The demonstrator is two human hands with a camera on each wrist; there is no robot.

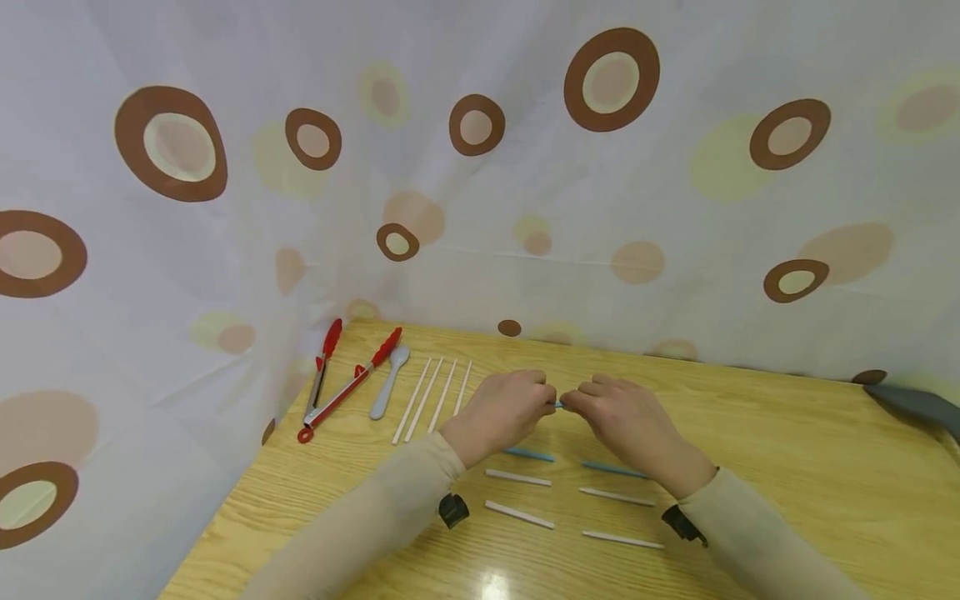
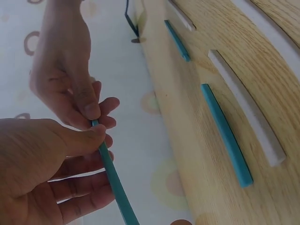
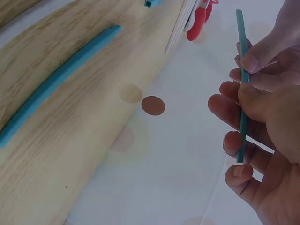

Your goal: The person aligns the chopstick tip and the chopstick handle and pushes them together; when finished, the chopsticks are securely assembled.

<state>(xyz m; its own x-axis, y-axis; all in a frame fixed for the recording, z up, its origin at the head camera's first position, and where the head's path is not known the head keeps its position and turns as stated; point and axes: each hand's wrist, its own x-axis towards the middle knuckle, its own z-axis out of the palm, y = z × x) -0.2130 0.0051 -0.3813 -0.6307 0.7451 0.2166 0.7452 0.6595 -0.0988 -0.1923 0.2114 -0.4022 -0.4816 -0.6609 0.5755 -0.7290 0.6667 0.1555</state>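
Observation:
Both hands meet over the table and pinch one thin blue-green stick (image 2: 117, 185) between thumbs and fingers. The left hand (image 1: 508, 408) grips it just beside the right hand (image 1: 626, 421), with the thumbs close together. In the right wrist view, the stick looks straight and extends past both thumbs. Two shorter-looking blue sticks (image 1: 531, 455) (image 1: 613, 469) lie below the hands. White sticks (image 1: 517, 477) (image 1: 617, 497) (image 1: 519, 514) (image 1: 622, 540) lie in two columns nearer the body.
Several long white sticks (image 1: 420, 400) lie side by side left of the hands. Beyond them are a grey spoon (image 1: 390, 383) and red-tipped tongs (image 1: 345, 396). A dark grey object (image 1: 918, 406) sits at the table's right edge. A patterned curtain (image 1: 525, 200) hangs behind the wooden table (image 1: 787, 500).

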